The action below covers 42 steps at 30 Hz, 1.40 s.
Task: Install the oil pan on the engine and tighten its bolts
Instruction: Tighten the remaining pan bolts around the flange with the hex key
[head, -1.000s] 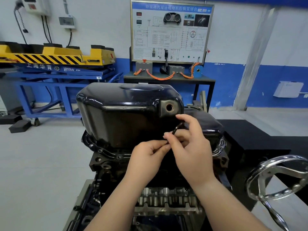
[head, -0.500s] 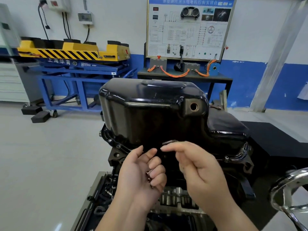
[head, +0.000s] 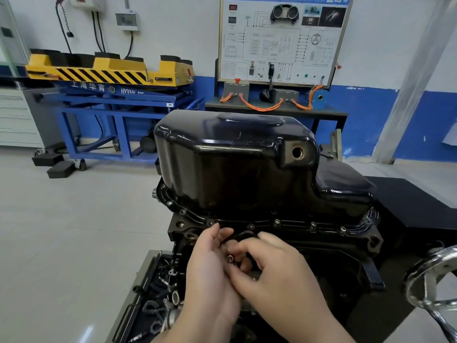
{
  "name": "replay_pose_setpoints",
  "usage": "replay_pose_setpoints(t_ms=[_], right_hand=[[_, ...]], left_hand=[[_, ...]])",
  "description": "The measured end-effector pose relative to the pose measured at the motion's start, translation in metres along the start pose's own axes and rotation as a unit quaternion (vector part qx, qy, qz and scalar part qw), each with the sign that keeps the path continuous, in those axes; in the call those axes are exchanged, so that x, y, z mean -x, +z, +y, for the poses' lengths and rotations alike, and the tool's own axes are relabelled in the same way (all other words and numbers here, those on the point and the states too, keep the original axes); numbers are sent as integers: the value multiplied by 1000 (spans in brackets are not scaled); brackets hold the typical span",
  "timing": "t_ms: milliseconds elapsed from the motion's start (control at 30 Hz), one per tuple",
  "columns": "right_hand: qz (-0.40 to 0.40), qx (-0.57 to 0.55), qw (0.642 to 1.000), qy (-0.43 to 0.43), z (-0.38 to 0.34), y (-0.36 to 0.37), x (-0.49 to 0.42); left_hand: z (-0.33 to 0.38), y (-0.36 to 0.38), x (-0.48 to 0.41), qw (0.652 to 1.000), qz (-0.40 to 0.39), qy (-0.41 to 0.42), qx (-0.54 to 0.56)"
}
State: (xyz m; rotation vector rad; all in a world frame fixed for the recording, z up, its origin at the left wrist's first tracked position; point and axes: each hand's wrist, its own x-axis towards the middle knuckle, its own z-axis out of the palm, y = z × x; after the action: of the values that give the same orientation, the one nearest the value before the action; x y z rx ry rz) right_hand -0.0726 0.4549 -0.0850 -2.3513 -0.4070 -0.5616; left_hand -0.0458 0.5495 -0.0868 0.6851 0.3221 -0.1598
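Head view: left hand (head: 210, 276) and right hand (head: 279, 276) tight around bolts (head: 230, 258), under oil pan (head: 235, 169).

A black metal engine block (head: 321, 248) was carried above a grey sheet-metal stand tray (head: 131, 298), in which small loose metal parts (head: 163, 283) were scattered. The stand was set on a pale grey floor (head: 61, 231).

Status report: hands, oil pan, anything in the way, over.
Left hand cups a bolt; right hand at it, grip unclear. Oil pan seated on engine, flange bolts in along near edge. Nothing blocking.
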Motion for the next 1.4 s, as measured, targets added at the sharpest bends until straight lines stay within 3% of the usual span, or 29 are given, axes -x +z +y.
replay_pose_setpoints(t_ms=[300, 533, 667, 833, 933, 1100, 1167, 1400], right_hand=[[22, 47, 996, 67, -3, 16, 2], [46, 67, 995, 58, 1, 18, 3], [73, 3, 995, 68, 10, 9, 0], [52, -64, 994, 72, 20, -2, -5], [46, -87, 992, 77, 26, -3, -8], [36, -113, 990, 78, 27, 0, -10], [17, -111, 991, 67, 27, -1, -11], [9, -159, 987, 22, 33, -25, -10]], left_hand=[[-10, -1, 6, 999, 42, 31, -4], [-11, 0, 8, 999, 4, 43, -15], [-10, -6, 5, 989, -4, 73, -131], [-1, -16, 5, 927, -96, 136, -336], [6, -23, 4, 855, -114, 224, -454], [10, -24, 0, 741, -124, 344, -563], [10, -22, -3, 732, -114, 358, -569], [8, -14, -26, 748, 8, 388, -537]])
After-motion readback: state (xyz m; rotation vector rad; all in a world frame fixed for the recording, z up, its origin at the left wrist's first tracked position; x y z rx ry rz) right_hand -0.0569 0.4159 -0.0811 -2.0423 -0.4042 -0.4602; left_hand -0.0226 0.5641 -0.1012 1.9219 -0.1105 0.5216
